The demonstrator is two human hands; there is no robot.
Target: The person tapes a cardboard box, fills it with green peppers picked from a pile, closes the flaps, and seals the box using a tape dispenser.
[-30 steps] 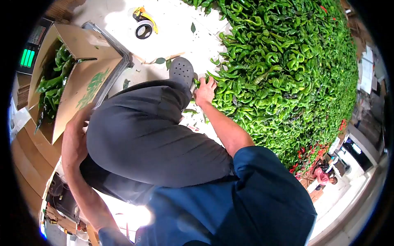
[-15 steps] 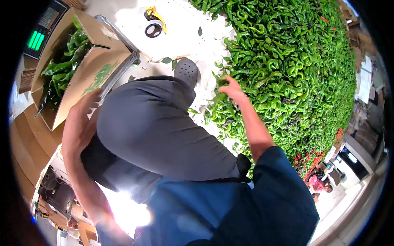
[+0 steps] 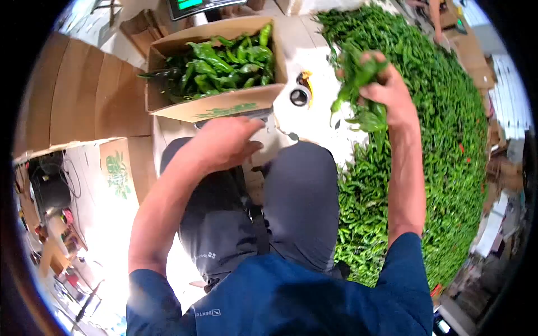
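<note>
Several green peppers (image 3: pixel 358 78) are gripped in my right hand (image 3: pixel 386 92), raised over the left edge of the large pepper pile (image 3: pixel 437 145). My left hand (image 3: pixel 227 143) is above my knees with its fingers apart and nothing in it, just below the front of an open cardboard box (image 3: pixel 224 107). Inside that box lie many long green peppers (image 3: pixel 224 64), with darker ones at its left end.
A tape dispenser (image 3: pixel 302 89) lies on the floor between box and pile. Behind the box is a scale with a green display (image 3: pixel 189 4). Flattened cardboard (image 3: pixel 84 95) stands at the left. Another person's arm (image 3: pixel 435 19) shows at the top right.
The view has swung left, so the box now appears at upper centre. My right hand has lifted peppers off the pile. My left hand has moved from beside my leg to the box's front.
</note>
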